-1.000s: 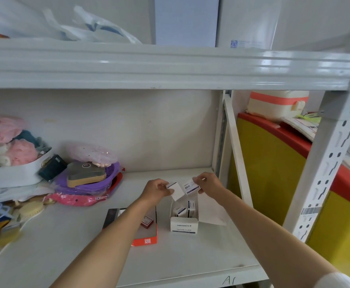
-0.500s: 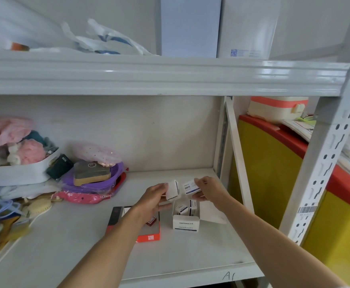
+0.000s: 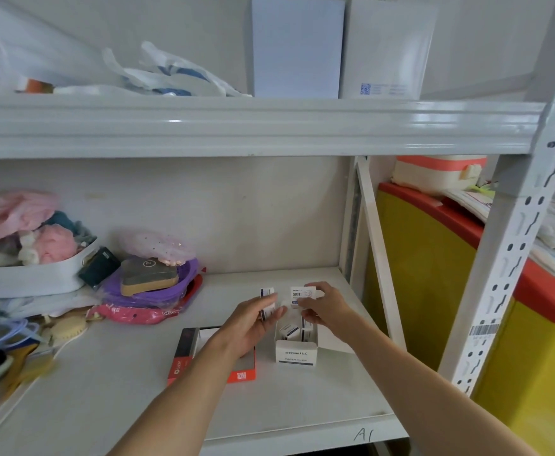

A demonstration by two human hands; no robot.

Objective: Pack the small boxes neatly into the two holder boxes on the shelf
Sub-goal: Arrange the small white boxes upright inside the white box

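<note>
2 small boxes are being held above the shelf [image 3: 302, 399]: one small box [image 3: 267, 302] is being pinched in the left hand [image 3: 253, 327] over the red holder box [image 3: 212, 357], and another small box [image 3: 300, 296] is being gripped by the right hand [image 3: 324, 307] over the white holder box [image 3: 297, 345], where 2 packed boxes [image 3: 294, 330] are already being kept. Judged from this, the step is mid-packing, and each box is next to be squared and lowered into a free slot. Open shelf is being left in front, though the upright [image 3: 373, 251] stands near the right.
</note>
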